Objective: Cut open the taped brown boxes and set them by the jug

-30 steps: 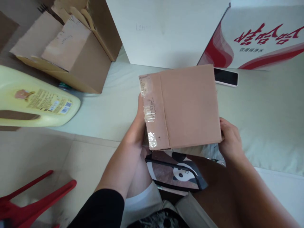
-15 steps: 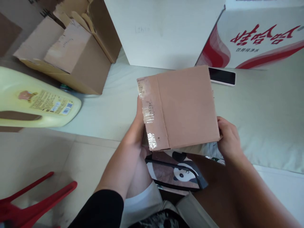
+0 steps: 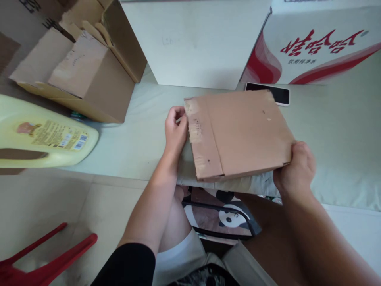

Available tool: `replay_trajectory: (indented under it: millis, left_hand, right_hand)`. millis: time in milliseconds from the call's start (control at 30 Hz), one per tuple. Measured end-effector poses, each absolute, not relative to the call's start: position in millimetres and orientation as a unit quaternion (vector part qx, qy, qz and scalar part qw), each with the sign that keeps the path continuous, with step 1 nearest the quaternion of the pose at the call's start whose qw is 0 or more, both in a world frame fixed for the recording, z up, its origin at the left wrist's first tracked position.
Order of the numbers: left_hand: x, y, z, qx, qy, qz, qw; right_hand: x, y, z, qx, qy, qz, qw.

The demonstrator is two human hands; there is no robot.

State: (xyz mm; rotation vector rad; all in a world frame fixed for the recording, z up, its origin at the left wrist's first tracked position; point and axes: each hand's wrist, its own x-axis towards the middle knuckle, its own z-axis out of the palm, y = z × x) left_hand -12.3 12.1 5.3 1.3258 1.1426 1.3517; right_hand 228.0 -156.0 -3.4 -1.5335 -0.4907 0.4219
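A brown cardboard box (image 3: 244,131) is held tilted over the pale cloth surface, with torn, taped flaps along its left side. My right hand (image 3: 297,169) grips its lower right corner, with the fingers partly hidden. At the upper left edge of the box is my left hand (image 3: 176,129), its fingers curled and fingertips against the edge. Those fingertips are partly out of sight behind the box. A dark-screened phone (image 3: 281,95) lies on the cloth just behind, partly covered by the box.
Behind stand a white box (image 3: 199,47) and a white-and-red carton (image 3: 309,51). Open cardboard boxes (image 3: 110,87) and a yellow jug (image 3: 59,139) are on the left. A panda-print bag (image 3: 229,216) is below, between my legs. Red stool legs (image 3: 71,248) show at lower left.
The box has turned and tilted, its right side swinging outward with my right hand. My left hand has slid up along its left edge and now shows more fully.
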Motion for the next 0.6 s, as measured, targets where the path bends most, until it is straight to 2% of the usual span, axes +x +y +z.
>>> replay_trajectory:
  millis: [133, 267, 367, 500, 600]
  left_hand:
    - [-14.4, 16.1, 6.5, 0.501, 0.462, 0.550, 0.483]
    - [-12.4, 7.0, 4.7, 0.536, 0.419, 0.511, 0.525]
    - [-9.1, 3.0, 4.5, 0.572, 0.406, 0.441, 0.559]
    - [-7.5, -5.8, 10.0, 0.632, 0.365, 0.285, 0.621]
    - [-6.6, -10.2, 11.9, 0.638, 0.354, 0.256, 0.634]
  right_hand:
    - [230.9, -151.7, -3.2, -0.669, -0.169, 0.149, 0.708]
    - [233.8, -153.0, -7.6, -0.681, -0.179, 0.140, 0.696]
    - [231.8, -153.2, -10.4, -0.680, -0.189, 0.133, 0.696]
    - [229.0, -152.5, -11.5, -0.666, -0.208, 0.145, 0.702]
    - [229.2, -153.5, -9.5, -0.660, -0.216, 0.156, 0.702]
